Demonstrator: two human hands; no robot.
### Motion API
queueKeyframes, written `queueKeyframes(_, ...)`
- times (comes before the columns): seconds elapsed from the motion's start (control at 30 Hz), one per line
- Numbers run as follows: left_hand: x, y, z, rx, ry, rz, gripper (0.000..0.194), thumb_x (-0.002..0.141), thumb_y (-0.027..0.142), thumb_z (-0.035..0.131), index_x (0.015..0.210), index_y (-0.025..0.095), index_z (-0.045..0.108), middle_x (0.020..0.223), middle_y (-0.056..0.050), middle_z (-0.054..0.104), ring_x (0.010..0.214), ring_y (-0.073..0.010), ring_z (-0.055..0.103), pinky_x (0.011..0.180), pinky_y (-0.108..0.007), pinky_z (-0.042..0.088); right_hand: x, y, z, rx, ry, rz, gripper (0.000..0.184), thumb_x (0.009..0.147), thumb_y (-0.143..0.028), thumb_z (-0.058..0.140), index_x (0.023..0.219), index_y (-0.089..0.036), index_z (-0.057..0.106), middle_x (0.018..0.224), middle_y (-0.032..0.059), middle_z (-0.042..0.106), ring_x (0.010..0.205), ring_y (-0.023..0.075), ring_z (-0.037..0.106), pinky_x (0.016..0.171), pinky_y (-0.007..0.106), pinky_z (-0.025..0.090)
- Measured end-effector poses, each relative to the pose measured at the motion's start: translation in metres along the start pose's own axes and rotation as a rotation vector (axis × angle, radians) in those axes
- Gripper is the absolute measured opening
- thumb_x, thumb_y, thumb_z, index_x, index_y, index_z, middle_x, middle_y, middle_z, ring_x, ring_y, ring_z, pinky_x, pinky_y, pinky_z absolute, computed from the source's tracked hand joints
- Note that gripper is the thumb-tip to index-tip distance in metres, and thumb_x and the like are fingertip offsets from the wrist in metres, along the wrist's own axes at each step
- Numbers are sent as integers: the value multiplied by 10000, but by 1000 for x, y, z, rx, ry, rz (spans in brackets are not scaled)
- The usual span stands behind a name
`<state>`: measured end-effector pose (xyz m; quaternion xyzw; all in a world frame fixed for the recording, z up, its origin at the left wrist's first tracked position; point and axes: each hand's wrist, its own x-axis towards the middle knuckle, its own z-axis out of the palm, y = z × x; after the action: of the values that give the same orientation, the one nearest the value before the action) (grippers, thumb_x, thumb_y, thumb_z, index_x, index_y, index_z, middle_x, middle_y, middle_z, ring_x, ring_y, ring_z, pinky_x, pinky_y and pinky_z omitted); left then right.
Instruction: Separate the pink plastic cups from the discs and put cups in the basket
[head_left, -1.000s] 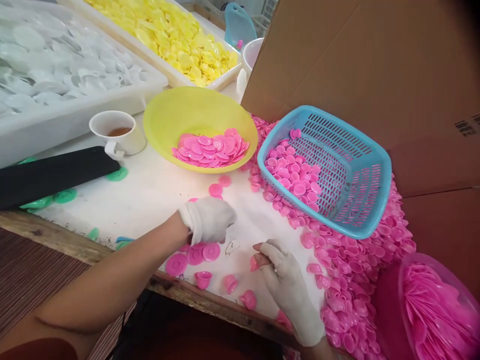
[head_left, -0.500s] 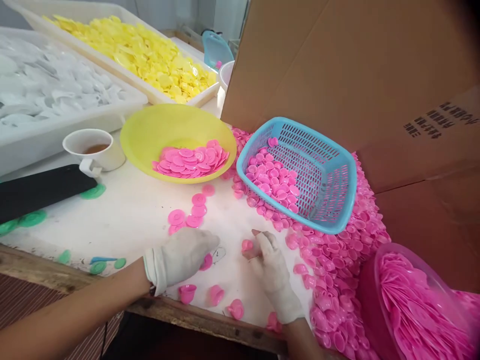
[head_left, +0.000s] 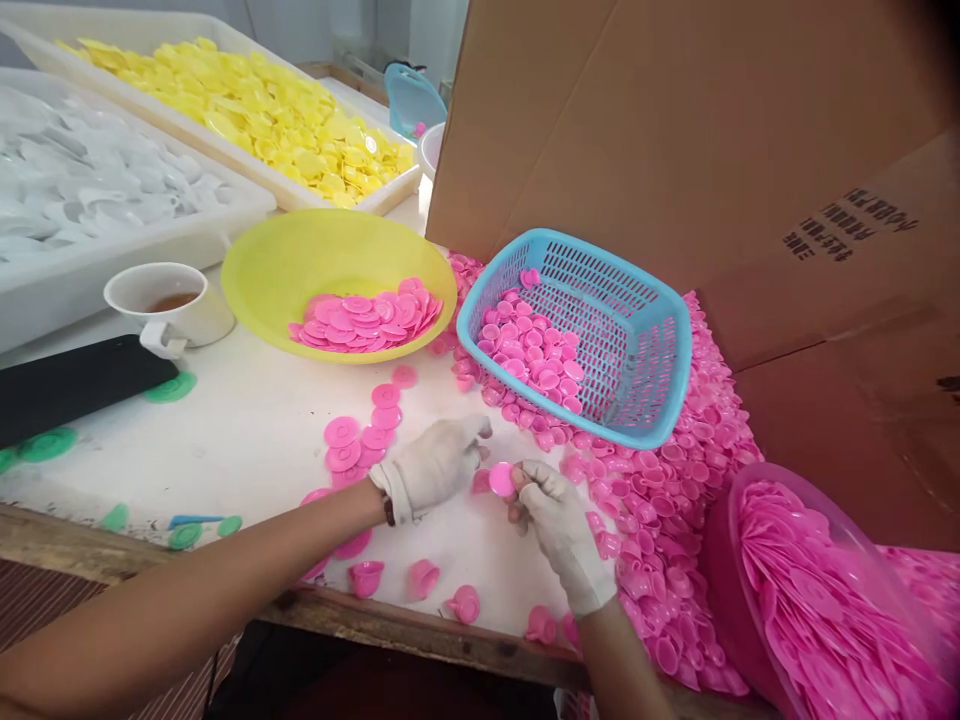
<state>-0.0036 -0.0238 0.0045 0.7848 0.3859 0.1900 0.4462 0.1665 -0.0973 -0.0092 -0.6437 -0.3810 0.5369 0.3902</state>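
My right hand (head_left: 551, 515), in a white glove with bare fingertips, pinches a small pink toy cup (head_left: 501, 480) with its round face turned up. Just left of it, my gloved left hand (head_left: 442, 460) hovers with fingers apart and nothing visible between them. Flat pink saucers (head_left: 343, 432) lie in a loose line left of and under my left forearm. Along the front edge sit several pink cups (head_left: 423, 578). A blue basket (head_left: 660, 430) beyond my hands holds more cups, and a yellow bowl (head_left: 255, 265) holds saucers.
A heap of pink cups (head_left: 667, 530) surrounds the basket. At right stands a pink tub (head_left: 724, 560) of flat pink pieces, before a cardboard box (head_left: 600, 120). Leftward are a mug (head_left: 202, 320), a black slab (head_left: 82, 385), green pieces and trays of white (head_left: 255, 205) and yellow parts.
My left hand has moved right and away from the front edge, closer to my right hand. The cup in my right hand now shows its round face. The view has shifted slightly.
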Motion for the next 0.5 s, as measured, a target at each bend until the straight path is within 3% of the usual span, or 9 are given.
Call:
queueKeyframes(0.07,3,-11,1,-222,-152,-258,183,803,186,392,951,159,497,660,-10,594,534,-138,576,480,-235,462,8,1,3,-88,-17,18,237,758,-384,555,763,-148,529,510,-39,524,395,63,468,369,149,367)
queueKeyframes(0.13,2,-18,5,-388,-263,-392,159,783,224,428,921,172,485,571,21,565,444,-128,543,403,-210,427,13,3,7,-118,-52,63,272,746,-408,566,820,-149,531,477,-46,521,379,75,477,368,160,390)
queueKeyframes(0.33,1,-21,18,-579,-240,-412,115,738,225,483,838,169,490,522,24,556,455,-125,554,404,-197,441,19,4,8,-39,-136,181,350,711,-451,615,874,-163,502,642,-24,586,451,94,570,404,190,465)
queueKeyframes(0.5,2,-21,19,-585,-212,-436,93,724,165,423,803,181,472,504,50,490,412,-112,518,347,-172,386,23,2,4,-41,-212,236,393,722,-486,607,924,-167,496,649,-25,576,473,115,600,409,199,474)
